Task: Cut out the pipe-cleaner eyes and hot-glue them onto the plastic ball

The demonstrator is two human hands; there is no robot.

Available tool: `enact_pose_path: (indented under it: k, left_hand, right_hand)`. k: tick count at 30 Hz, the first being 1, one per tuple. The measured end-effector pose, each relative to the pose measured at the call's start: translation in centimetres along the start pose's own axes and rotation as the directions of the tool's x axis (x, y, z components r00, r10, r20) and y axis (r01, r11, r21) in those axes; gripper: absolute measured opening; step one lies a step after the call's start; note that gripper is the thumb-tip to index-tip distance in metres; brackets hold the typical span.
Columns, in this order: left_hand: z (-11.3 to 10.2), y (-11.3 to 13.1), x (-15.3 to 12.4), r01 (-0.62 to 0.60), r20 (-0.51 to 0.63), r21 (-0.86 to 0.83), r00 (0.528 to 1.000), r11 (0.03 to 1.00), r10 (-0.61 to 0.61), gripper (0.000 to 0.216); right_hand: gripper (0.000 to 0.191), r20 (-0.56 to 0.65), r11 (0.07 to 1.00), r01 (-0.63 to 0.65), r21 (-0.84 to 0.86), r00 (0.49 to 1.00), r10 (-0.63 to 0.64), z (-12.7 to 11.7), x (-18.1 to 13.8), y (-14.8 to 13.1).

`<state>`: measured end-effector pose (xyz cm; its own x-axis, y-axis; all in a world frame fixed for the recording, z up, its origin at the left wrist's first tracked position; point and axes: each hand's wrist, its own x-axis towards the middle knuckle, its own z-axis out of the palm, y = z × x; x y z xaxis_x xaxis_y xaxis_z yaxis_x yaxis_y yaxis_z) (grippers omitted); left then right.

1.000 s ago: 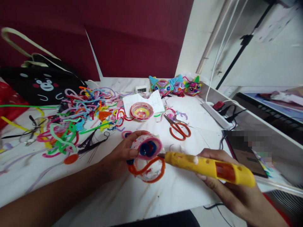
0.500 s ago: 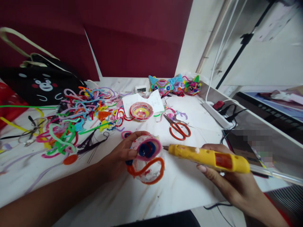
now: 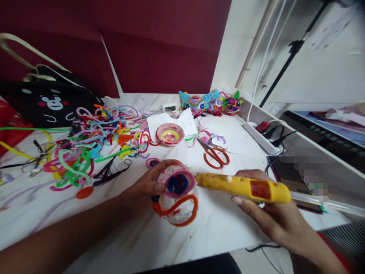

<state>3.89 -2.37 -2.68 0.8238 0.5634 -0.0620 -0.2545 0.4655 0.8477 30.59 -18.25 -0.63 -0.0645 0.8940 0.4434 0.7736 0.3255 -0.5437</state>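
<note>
My left hand point(image 3: 152, 182) is closed on the left side of a round craft ball point(image 3: 178, 213), holding it just above the table. A pink ring with a dark blue spiral point(image 3: 176, 184) sits on the ball's upper part, and an orange pipe cleaner point(image 3: 186, 198) loops over its lower side. In my right hand point(image 3: 265, 213) is a yellow glue gun point(image 3: 242, 186), its nozzle end pointing left at the ball's right edge. The tip is hidden at the ball, so I cannot tell whether it touches.
Orange-handled scissors point(image 3: 216, 154) lie beyond the glue gun. A colourful bowl point(image 3: 170, 134) rests on white paper. Tangled pipe cleaners point(image 3: 108, 133) spread across the left. Decorated balls with ears point(image 3: 196, 104) line the back, and a power strip point(image 3: 264, 137) runs along the right side.
The glue gun and my right hand have moved left, bringing the nozzle up against or behind the ball's edge. My left hand and the ball have barely moved.
</note>
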Motion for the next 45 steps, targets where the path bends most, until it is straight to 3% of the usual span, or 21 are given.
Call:
enact_pose_path:
  k: [10, 18, 28, 34, 40, 45]
  left_hand:
    - [-0.6, -0.2, 0.2, -0.008, -0.010, 0.011, 1.000, 1.000, 0.008, 0.061]
    - [-0.4, -0.2, 0.2, -0.026, -0.023, 0.012, 0.999, 1.000, 0.026, 0.062]
    - [-0.3, -0.1, 0.1, -0.016, -0.005, 0.009, 1.000, 1.000, 0.016, 0.060]
    - [-0.2, 0.0, 0.1, -0.011, -0.048, 0.027, 0.999, 1.000, 0.013, 0.061]
    - [0.1, 0.1, 0.0, -0.019, -0.004, 0.007, 1.000, 1.000, 0.019, 0.058]
    - [-0.1, 0.0, 0.0, -0.019, 0.016, -0.008, 1.000, 1.000, 0.019, 0.059]
  right_hand:
    - [0.025, -0.036, 0.994, -0.108, -0.033, 0.994, 0.107, -0.3, -2.5, 0.5]
    - [0.023, -0.050, 0.998, -0.038, -0.056, 0.998, 0.035, -0.2, -2.9, 0.1]
    - [0.019, -0.063, 0.995, -0.097, 0.004, 0.993, 0.097, 0.4, -1.7, -0.3]
    - [0.018, -0.063, 0.998, -0.057, -0.017, 0.996, 0.055, 0.4, -2.3, -0.5]
    - [0.017, -0.016, 0.943, -0.210, 0.256, 0.975, 0.221, 0.8, -1.6, -1.1]
    - [0.022, 0.104, 0.717, -0.434, 0.545, 0.884, 0.456, 1.3, -1.3, -0.9]
